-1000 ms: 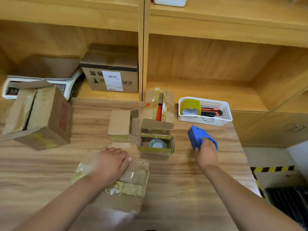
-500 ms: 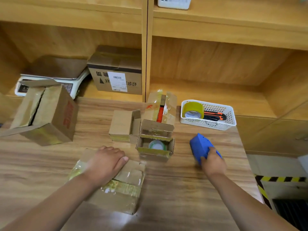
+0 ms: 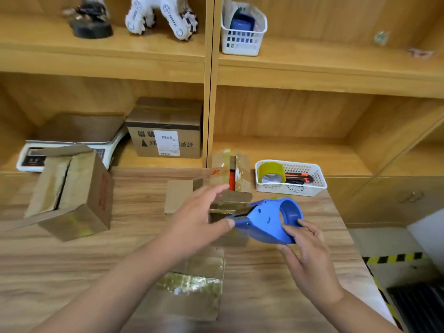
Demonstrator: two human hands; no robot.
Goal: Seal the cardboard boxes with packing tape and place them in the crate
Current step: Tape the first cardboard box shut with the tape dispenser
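My right hand (image 3: 305, 251) holds the blue tape dispenser (image 3: 269, 219) in the air above the wooden table (image 3: 276, 280), fingers curled round its ring. My left hand (image 3: 199, 217) is raised beside the dispenser's nose, thumb touching its tip, fingers spread. Below my left arm lies a small cardboard box (image 3: 194, 284) with shiny tape across its top. Behind the hands stand several small open boxes (image 3: 177, 195), partly hidden. A larger open box (image 3: 69, 193) sits tilted at the left.
A white basket (image 3: 310, 186) with a yellow tape roll (image 3: 271, 174) and orange cutters stands at the table's back right. On the shelf behind are a labelled carton (image 3: 165, 133) and a scale (image 3: 31, 157). The table's edge runs at the right, floor beyond.
My right hand has lifted the blue dispenser off the table. My left hand left the taped box and rose to the dispenser's nose. The camera tilted up.
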